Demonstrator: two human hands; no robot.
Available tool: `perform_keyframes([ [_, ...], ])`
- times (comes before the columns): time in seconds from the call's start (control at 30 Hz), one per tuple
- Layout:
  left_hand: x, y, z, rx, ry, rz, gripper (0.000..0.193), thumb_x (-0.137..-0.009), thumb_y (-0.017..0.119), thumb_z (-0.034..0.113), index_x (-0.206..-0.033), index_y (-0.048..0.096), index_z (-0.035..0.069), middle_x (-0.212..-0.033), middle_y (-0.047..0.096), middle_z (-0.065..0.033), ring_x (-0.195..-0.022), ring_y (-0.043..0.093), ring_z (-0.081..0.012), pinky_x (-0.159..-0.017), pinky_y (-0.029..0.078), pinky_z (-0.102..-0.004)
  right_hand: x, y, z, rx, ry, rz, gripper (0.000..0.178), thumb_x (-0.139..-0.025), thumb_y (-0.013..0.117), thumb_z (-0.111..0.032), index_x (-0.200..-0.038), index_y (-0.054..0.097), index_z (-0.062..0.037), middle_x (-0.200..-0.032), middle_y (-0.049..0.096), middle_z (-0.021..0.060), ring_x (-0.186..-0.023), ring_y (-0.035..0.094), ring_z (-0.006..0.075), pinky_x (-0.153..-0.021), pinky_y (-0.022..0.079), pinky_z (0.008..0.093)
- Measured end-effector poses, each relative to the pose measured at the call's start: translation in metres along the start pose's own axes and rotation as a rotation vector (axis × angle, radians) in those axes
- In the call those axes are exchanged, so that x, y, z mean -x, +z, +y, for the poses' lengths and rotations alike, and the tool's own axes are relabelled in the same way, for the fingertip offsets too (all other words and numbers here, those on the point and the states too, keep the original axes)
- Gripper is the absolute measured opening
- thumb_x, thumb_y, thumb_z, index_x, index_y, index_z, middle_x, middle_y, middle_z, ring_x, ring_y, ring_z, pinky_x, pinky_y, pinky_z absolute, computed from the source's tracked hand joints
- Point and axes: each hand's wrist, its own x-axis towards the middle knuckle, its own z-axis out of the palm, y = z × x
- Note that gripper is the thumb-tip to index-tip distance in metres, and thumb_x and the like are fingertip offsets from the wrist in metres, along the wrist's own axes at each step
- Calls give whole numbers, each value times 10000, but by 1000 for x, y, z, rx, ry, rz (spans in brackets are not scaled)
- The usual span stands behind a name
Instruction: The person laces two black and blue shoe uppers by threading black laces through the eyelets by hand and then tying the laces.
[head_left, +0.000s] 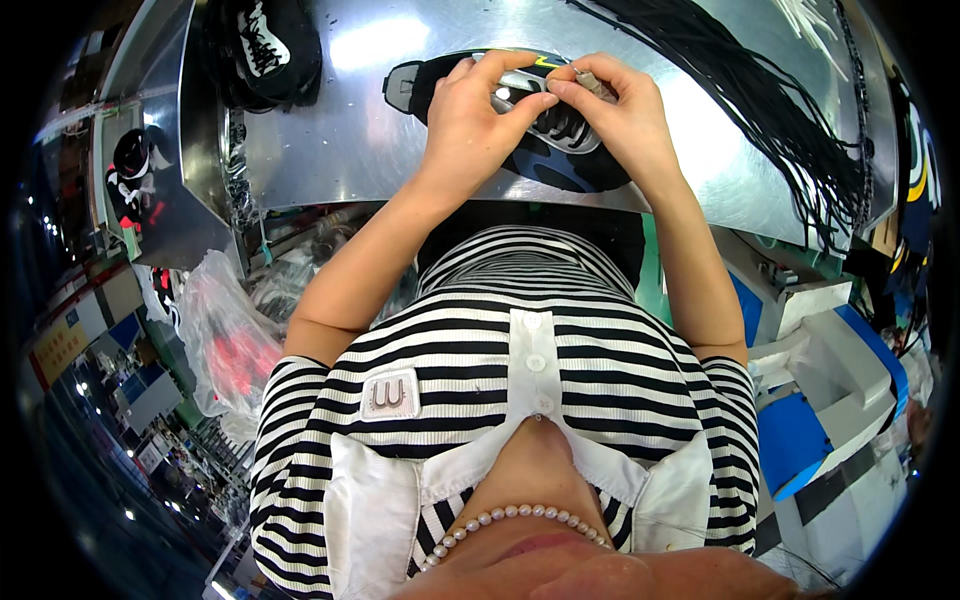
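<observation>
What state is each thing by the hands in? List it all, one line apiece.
Shoe upper: on the metal table, partly covered.
Left hand: curved over the upper, grip unclear.
Right hand: fingers bent at a small beige thing.
Black cords: loosely bundled, ends fanned.
Black pieces: piled.
Plastic bag: crumpled.

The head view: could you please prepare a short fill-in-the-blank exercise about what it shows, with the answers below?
1. Of the left hand and the right hand, ____ are at the dark shoe upper.
2. Long black cords lie toward the ____ side of the metal table.
3. The stacked black pieces lie to the ____ of the shoe upper.
4. The shirt has black and white ____.

Answers: both; right; left; stripes.
</observation>
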Motion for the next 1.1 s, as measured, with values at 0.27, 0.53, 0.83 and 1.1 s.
perform_keyframes([
  [0.27,2,4,-4,8,-17,57,351,-792,803,100,-1118,686,44,-1075,664,-89,-902,654,-132,-802,534,-260,23,-11,-5,112,-154,-23,182,-933,634,-194,-975,587,-23,-814,684,118,-715,685,216,-659,524,329],
  [0.53,4,4,-5,28,-25,46,345,-804,781,56,-1135,684,44,-1040,679,-73,-876,648,-92,-763,530,-231,19,-12,-8,350,-142,-17,133,-894,659,-201,-942,641,-78,-700,679,68,-641,663,262,-576,493,353],
  [0.83,12,11,7,-125,301,165,264,-800,683,7,-1050,724,81,-710,637,-74,-598,519,-204,-560,427,-324,16,8,-19,719,-266,-31,235,-835,604,-67,-959,460,71,-671,661,173,-678,691,331,-558,536,405],
  [1.1,23,10,1,214,43,91,302,-866,614,-8,-1155,692,37,-823,677,-90,-667,582,-118,-611,468,-273,5,20,-24,622,-156,-135,316,-798,629,-103,-998,458,73,-729,672,200,-697,696,338,-605,554,398],
])
